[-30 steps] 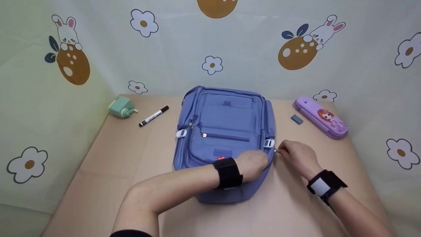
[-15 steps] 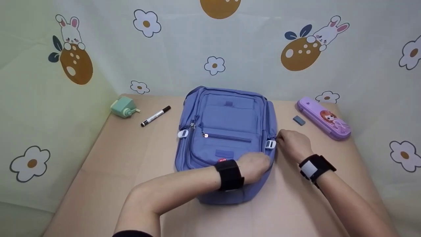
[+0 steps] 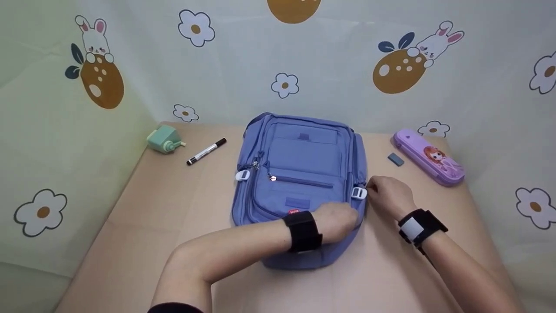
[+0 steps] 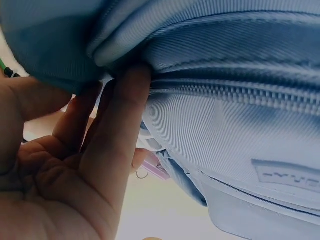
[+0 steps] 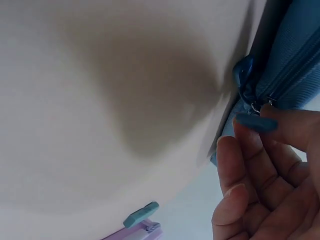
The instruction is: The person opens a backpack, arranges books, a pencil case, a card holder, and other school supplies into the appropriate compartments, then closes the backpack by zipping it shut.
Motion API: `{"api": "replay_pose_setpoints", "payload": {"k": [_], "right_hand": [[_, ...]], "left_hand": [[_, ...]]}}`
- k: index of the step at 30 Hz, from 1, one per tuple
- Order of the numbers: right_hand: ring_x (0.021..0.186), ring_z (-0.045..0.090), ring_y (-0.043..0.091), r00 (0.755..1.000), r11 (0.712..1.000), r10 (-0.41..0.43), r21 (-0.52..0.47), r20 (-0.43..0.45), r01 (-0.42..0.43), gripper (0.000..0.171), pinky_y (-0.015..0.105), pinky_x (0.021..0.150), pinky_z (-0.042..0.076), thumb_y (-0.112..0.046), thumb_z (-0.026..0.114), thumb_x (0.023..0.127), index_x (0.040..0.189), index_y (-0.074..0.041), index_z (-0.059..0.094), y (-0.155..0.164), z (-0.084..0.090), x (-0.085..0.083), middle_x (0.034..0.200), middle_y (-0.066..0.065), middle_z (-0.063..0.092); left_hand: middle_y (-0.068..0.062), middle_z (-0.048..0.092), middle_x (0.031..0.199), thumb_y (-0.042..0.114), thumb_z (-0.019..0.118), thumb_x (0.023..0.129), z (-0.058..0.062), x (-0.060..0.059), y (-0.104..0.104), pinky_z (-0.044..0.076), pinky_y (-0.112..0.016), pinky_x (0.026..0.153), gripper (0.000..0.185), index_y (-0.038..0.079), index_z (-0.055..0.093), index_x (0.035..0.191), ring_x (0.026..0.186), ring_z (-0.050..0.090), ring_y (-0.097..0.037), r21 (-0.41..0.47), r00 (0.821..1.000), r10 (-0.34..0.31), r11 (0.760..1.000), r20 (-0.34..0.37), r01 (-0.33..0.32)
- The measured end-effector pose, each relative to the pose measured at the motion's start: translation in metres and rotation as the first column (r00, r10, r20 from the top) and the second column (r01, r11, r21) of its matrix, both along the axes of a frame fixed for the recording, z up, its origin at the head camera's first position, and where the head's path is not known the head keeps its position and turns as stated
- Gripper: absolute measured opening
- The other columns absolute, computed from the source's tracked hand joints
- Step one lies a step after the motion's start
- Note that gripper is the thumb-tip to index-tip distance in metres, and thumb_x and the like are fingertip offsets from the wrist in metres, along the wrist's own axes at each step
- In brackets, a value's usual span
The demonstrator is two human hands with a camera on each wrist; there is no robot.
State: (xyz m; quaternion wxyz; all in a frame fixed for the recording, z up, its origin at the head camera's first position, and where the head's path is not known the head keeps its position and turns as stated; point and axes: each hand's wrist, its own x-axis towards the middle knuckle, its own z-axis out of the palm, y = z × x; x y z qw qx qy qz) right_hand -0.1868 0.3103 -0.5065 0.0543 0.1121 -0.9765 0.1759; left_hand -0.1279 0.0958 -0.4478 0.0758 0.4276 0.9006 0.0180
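Lying flat mid-table with its long axis running away from the person, the backpack [image 3: 299,174] has its zipper tab [image 5: 256,122] pinched by the right hand [image 3: 388,195] at its right edge, while the left hand [image 3: 336,221] grips the near right corner.

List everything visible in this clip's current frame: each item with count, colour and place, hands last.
backpack: 1, blue-purple, flat at the table's middle, front pocket up
white buckles: 2, one on each side of the backpack
zipper pull: 1, blue, at the backpack's right side
pencil sharpener: 1, mint green, far left of table
marker: 1, white with black cap, right of the sharpener
eraser: 1, grey, right of the backpack
pencil case: 1, purple with a cartoon girl, far right
table: 1, tan
backdrop: pale, bunnies and flowers print
left hand: grips the backpack's near right edge
right hand: pinches the zipper pull
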Motion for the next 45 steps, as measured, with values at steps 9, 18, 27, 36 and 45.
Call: {"api": "replay_pose_setpoints", "payload": {"k": [9, 18, 27, 36, 45], "right_hand": [[0.083, 0.067, 0.032, 0.994, 0.996, 0.089, 0.039, -0.063, -0.086, 0.011, 0.052, 0.072, 0.052, -0.011, 0.069, 0.091, 0.095, -0.011, 0.080, 0.002, -0.002, 0.013, 0.087, 0.007, 0.073], [0.085, 0.067, 0.029, 0.991, 0.995, 0.102, 0.028, -0.082, -0.100, 0.010, 0.049, 0.073, 0.053, -0.015, 0.071, 0.092, 0.094, -0.011, 0.080, 0.006, 0.016, 0.023, 0.088, 0.005, 0.073], [0.088, 0.066, 0.033, 0.878, 0.971, 0.234, 0.052, -0.418, -0.234, 0.010, 0.048, 0.076, 0.051, -0.007, 0.077, 0.087, 0.097, -0.006, 0.077, -0.004, 0.035, 0.014, 0.093, 0.010, 0.074], [0.094, 0.064, 0.032, 0.785, 0.917, 0.383, 0.094, -0.487, -0.389, 0.013, 0.050, 0.084, 0.049, -0.008, 0.077, 0.088, 0.100, -0.006, 0.077, -0.038, 0.043, 0.005, 0.097, 0.009, 0.072], [0.097, 0.064, 0.030, 0.787, 0.856, 0.514, 0.150, -0.342, -0.495, 0.011, 0.051, 0.088, 0.050, -0.014, 0.073, 0.092, 0.101, -0.010, 0.076, -0.110, 0.055, -0.011, 0.099, 0.007, 0.072]], "left_hand": [[0.003, 0.062, 0.077, 0.028, 0.066, 0.097, 0.017, 0.003, -0.021, 0.051, -0.033, 0.060, 0.021, 0.014, 0.062, 0.081, 0.070, 0.061, -0.016, 0.080, 0.995, -0.026, 0.997, 0.098, 0.018], [0.002, 0.072, 0.094, 0.029, 0.065, 0.099, 0.041, -0.021, -0.089, 0.055, -0.033, 0.072, 0.019, 0.014, 0.075, 0.103, 0.082, 0.066, -0.015, 0.222, 0.982, 0.145, 0.960, 0.120, -0.169], [-0.009, 0.070, 0.105, 0.011, 0.067, 0.094, 0.017, -0.061, -0.183, 0.055, -0.047, 0.082, 0.019, 0.007, 0.074, 0.111, 0.098, 0.067, -0.032, 0.392, 0.904, 0.422, 0.843, -0.062, -0.367], [-0.015, 0.070, 0.113, 0.014, 0.069, 0.092, -0.017, -0.086, -0.229, 0.052, -0.050, 0.085, 0.029, 0.005, 0.073, 0.119, 0.103, 0.064, -0.036, 0.396, 0.822, 0.569, 0.757, -0.007, -0.520], [-0.017, 0.070, 0.107, 0.017, 0.066, 0.094, -0.029, -0.105, -0.222, 0.052, -0.053, 0.082, 0.023, 0.004, 0.073, 0.111, 0.099, 0.065, -0.038, 0.347, 0.806, 0.592, 0.754, 0.008, -0.558]]}}
